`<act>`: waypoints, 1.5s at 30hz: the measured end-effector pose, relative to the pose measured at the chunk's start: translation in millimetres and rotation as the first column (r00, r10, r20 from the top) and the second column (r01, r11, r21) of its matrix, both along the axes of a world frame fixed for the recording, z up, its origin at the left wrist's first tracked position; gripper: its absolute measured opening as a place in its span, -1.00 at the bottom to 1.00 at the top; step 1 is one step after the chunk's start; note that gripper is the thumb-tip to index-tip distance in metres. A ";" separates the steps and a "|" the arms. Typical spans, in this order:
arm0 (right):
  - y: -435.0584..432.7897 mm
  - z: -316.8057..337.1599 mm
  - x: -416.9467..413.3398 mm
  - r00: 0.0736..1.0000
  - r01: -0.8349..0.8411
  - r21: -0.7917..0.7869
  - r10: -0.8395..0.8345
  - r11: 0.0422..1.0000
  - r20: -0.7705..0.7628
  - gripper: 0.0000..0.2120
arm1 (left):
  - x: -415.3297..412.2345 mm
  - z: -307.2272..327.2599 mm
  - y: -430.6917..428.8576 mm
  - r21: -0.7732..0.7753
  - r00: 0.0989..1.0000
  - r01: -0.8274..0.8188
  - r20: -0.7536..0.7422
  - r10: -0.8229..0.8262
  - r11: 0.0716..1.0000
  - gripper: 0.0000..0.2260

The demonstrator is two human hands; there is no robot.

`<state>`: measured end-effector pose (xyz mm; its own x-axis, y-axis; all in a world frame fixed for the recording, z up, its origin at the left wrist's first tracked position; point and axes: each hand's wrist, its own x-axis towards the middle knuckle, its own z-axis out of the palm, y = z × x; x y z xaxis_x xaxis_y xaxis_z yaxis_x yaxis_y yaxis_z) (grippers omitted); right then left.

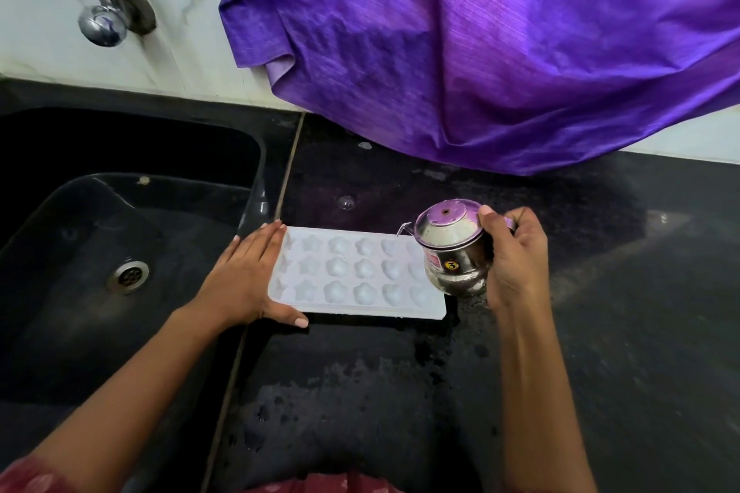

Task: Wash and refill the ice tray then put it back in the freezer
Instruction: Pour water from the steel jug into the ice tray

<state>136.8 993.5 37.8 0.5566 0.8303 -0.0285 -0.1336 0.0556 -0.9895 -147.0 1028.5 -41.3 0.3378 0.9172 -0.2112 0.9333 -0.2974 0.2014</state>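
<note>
Two hands work — your left hand point(244, 276) lies flat, fingers straight, on the ice tray point(352, 272), your right hand point(516, 256) grips a steel pot point(452, 252) tilted above it.

Purple cloth point(500, 52) overhangs the counter point(620, 332) behind the ice tray point(352, 272); rightward it lies open, seemingly wet.

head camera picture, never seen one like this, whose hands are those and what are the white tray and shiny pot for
There is no machine here. A person wears the camera on their head, so you look down at their two bare hands. The left hand lies flat on the left end of a white ice tray on the wet black counter. The right hand grips a small steel pot above the tray's right end, probably to fill it. A sink and tap are left; a purple cloth hangs behind.
</note>
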 end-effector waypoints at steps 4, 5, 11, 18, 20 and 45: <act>-0.3 1.5 -0.8 1.000 -0.010 -0.002 0.010 1.000 -0.002 -0.67 | -0.4 -0.5 -0.3 -0.005 1.000 0.000 0.005 0.000 1.000 0.42; -0.5 1.6 -1.2 1.000 -0.013 -0.003 0.013 1.000 -0.007 -0.67 | -0.3 -0.7 -0.3 -0.004 1.000 0.001 0.004 -0.001 1.000 0.42; -0.3 1.5 -2.1 0.998 0.004 -0.001 -0.005 1.000 -0.059 -0.67 | -1.3 -0.5 -0.2 -0.001 1.000 0.016 -0.015 -0.016 1.000 0.40; 1.1 1.6 -4.8 0.988 -0.004 0.035 0.009 0.999 -0.155 -0.66 | -7.5 2.1 1.4 -0.081 0.996 0.044 0.075 -0.038 0.996 0.38; 1.8 2.8 -6.4 0.987 -0.022 0.033 0.027 0.999 -0.156 -0.67 | -11.7 1.2 0.0 -0.107 0.995 0.030 0.097 -0.020 0.994 0.38; 12.2 -1.2 -21.8 0.992 -0.126 -0.014 0.126 0.992 0.000 -0.65 | -14.7 -3.7 -5.5 -0.142 0.992 -0.020 0.120 0.037 0.990 0.32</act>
<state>114.9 1005.7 36.7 0.4473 0.8935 -0.0397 -0.1377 0.0250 -0.9902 -161.7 1023.0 -45.1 0.3430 0.8909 -0.2976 0.9068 -0.2315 0.3523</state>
